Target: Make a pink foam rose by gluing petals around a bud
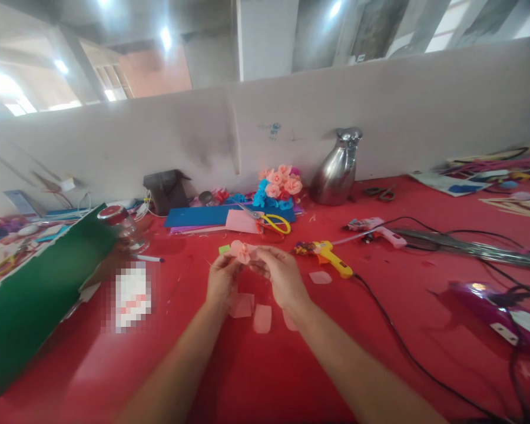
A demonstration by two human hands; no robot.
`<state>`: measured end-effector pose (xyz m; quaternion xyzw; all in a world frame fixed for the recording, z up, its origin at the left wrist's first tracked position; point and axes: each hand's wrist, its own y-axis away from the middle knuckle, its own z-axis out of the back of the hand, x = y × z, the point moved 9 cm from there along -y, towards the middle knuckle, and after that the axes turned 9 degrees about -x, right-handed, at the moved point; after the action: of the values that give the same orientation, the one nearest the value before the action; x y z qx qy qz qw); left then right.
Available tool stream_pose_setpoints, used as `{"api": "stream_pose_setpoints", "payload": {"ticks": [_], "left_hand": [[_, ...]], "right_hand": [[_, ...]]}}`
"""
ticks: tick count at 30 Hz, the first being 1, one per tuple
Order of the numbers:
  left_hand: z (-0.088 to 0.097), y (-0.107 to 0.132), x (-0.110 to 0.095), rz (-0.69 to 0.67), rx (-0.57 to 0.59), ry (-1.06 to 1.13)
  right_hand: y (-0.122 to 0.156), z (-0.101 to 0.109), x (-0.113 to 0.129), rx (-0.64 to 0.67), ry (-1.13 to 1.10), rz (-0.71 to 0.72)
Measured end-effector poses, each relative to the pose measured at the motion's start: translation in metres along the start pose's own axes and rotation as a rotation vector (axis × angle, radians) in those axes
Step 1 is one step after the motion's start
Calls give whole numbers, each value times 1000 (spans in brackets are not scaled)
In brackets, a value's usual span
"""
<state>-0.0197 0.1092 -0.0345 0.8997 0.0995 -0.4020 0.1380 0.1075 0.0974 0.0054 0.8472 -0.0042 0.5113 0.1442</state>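
Note:
A small pink paper flower (242, 252) is held up between both hands, over the red table. My left hand (223, 280) pinches it from the left, fingers closed near its base. From the right, my right hand (280, 274) has its fingers closed on the flower's petal edge. Below the hands lie loose pink paper petals (262, 318), partly covered by the wrists. Right of my right hand rests a yellow glue gun (334, 259), with another pink petal (320, 277) beside it. A green scrap (224, 249) sits just behind my left hand.
Yellow-handled scissors (276, 224) lie on coloured paper sheets (194, 216) at the back, near a bunch of paper flowers (282, 182) and a metal jug (338, 168). A green board (44, 306) stands left. A pink glue gun (380, 231) and black cords (393, 321) occupy the right.

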Motion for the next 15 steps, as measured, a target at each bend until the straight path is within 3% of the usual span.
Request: {"api": "stream_pose_setpoints", "payload": {"ticks": [6,15], "left_hand": [[0,1,-2,-8,-7,19],[4,0,1,17,-24,19]], "right_hand": [[-5,0,-3,60,-68,-5],[-7,-5,-5,118,8,-6]]}}
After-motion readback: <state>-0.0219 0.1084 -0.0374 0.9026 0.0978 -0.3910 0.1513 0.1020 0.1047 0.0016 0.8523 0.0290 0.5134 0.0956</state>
